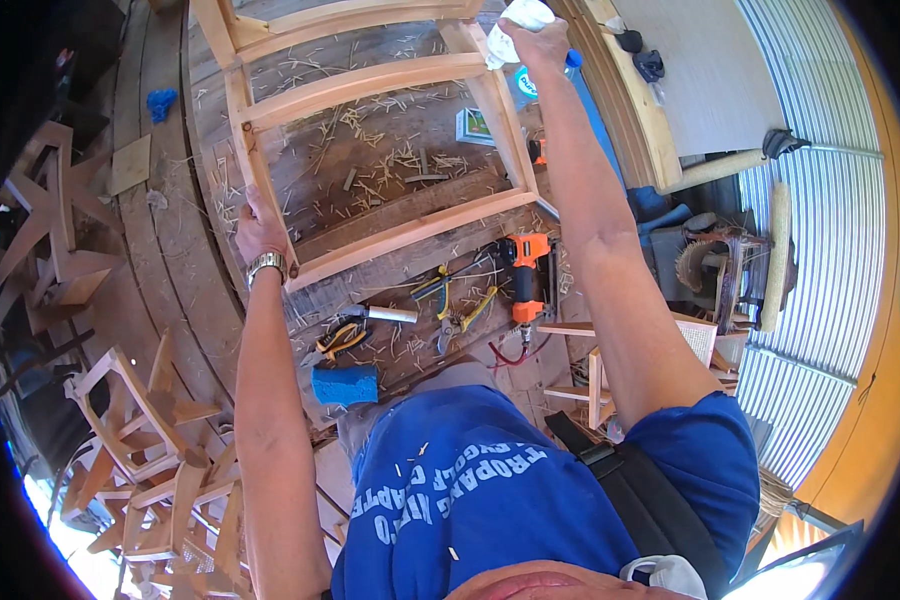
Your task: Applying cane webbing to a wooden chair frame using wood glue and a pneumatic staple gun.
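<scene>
A light wooden frame (410,232) with several crossbars, like a chair's, lies across the workbench. My left hand (261,228), with a metal watch at the wrist, is closed round the frame's left side rail near its lower corner. At the top right, my right hand (540,48) is closed on a white bottle-shaped thing (523,20). Its lower end is at the frame's right rail; whether it touches the wood I cannot tell, and my fingers hide part of it.
Thin wood slivers litter the workbench (345,205). An orange-and-black power tool (525,275), pliers (342,337), yellow-handled cutters (462,322) and a blue block (345,385) lie near me. A green-and-white box (473,127) sits inside the frame. Wooden chair parts (155,460) are piled at the left.
</scene>
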Demonstrator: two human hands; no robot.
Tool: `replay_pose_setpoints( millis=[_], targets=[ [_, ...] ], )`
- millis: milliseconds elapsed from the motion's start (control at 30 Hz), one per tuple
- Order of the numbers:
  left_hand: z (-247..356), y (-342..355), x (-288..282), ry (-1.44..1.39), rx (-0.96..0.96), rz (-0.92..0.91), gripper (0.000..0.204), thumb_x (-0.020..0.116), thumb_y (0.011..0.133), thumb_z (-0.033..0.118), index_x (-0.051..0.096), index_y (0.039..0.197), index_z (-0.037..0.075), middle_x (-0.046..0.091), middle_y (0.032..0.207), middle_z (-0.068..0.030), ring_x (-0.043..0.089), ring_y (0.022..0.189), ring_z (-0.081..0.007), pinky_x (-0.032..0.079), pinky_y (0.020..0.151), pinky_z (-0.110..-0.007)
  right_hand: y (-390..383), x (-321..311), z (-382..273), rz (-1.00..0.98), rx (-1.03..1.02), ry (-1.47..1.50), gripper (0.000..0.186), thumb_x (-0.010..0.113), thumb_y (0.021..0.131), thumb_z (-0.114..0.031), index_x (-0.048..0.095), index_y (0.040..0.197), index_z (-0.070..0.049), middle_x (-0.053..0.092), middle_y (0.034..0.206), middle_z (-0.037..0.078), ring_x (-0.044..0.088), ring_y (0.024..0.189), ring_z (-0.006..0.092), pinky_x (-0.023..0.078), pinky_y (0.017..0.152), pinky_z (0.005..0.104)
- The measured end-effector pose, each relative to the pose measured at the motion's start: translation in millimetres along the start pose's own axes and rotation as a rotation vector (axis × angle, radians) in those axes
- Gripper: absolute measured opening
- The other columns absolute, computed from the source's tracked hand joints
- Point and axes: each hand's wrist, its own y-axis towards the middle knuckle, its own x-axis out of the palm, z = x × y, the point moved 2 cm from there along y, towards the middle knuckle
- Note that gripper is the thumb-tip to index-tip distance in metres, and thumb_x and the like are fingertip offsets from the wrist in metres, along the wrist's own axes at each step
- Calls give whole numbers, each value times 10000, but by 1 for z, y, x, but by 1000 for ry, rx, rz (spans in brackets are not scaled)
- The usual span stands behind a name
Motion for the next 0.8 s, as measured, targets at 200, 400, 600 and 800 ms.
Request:
replay_pose_setpoints(
  millis=[200, 400, 600, 800],
  targets=[
    [0, -1, -2, -19, 10, -9, 893, 208, 908, 740, 634, 1186, 5, 635, 1105, -319, 578, 1085, -493, 432, 942, -540, -1, 2, -1, -19, 2, 31, 851, 875, 676, -324, 407, 1241, 107, 571, 1221, 296, 583, 1164, 369, 467, 1005, 367],
    [3, -2, 1, -26, 8, -4, 886, 210, 906, 739, 642, 1199, 23, 638, 1110, -314, 578, 1103, -483, 430, 958, -525, 0, 0, -1, -26, 16, -6, 848, 875, 675, -318, 409, 1243, 103, 581, 1204, 285, 592, 1153, 360, 482, 988, 367],
    [9, -5, -4, -31, -8, -29, 873, 218, 906, 737, 639, 1212, 36, 635, 1121, -314, 575, 1110, -484, 429, 965, -523, -6, 2, -12, -55, -18, 6, 796, 875, 692, -278, 423, 1236, 86, 606, 1165, 254, 633, 1089, 325, 519, 943, 362],
    [8, -5, -3, -31, 16, -19, 893, 211, 902, 744, 633, 1207, 19, 624, 1126, -329, 567, 1109, -497, 423, 964, -531, 10, 18, 12, -44, -178, 107, 776, 889, 629, -313, 510, 1200, 51, 649, 1078, 227, 643, 1020, 334, 523, 869, 422]
  ],
)
